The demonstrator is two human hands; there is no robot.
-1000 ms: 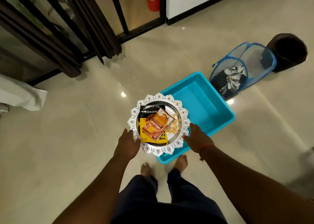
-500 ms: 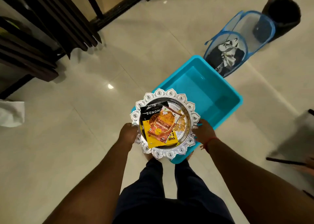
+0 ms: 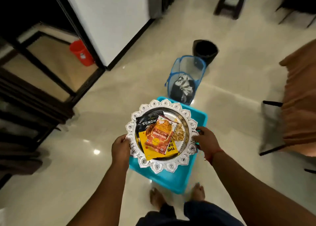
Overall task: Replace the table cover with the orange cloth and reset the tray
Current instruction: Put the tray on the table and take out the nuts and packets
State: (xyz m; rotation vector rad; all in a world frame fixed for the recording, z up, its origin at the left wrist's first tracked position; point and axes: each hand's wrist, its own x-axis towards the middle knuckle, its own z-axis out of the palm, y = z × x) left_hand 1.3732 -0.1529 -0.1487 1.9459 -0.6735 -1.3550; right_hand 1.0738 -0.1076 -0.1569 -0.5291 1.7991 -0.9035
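Two hands carry the tray (image 3: 162, 136) level above the floor, one on each side of its scalloped silver rim. The left hand (image 3: 120, 146) grips the rim's left edge with its fingers (image 3: 124, 139) curled round it, and the right hand (image 3: 206, 141) grips the right edge the same way; both are closed on the tray and hold nothing else. The tray is round, so it has no long axis, and it lies squarely between the two hands, neither one nearer than the other. On the tray rest several snack packets (image 3: 159, 135), overlapping and loose, with the orange one uppermost. Directly below the tray sits a blue tub (image 3: 172, 181) on the floor, and just beyond the tub stands a mesh hamper (image 3: 185, 82) holding dark cloth. Well to the right of the tray, at the frame's edge, is the bench (image 3: 301, 105), already under an orange-brown cloth. I judge that the coming move turns on this: the bench lies right of the tray, so the carry must swing that way, kept level lest the packets slide.
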